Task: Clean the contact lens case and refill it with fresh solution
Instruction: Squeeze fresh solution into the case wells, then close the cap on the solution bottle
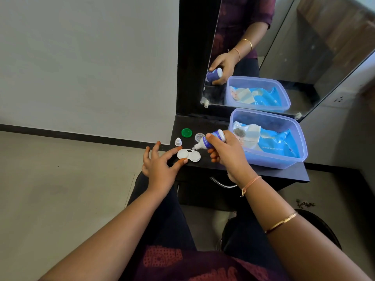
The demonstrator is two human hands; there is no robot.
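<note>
A white contact lens case (189,155) lies uncapped on the dark shelf (205,122). My left hand (160,165) steadies the case, pinching its left end between thumb and forefinger. My right hand (227,153) grips a blue-and-white solution bottle (209,140), tilted with its nozzle pointing down-left over the right well of the case. A green case cap (186,132) and a clear one (199,137) lie behind the case. The bottle's small white cap (178,141) stands to the left.
A translucent blue plastic box (292,159) with blue packets stands on the right part of the shelf, close to my right hand. A mirror (294,47) rises behind it. The shelf's left edge drops off just left of the caps.
</note>
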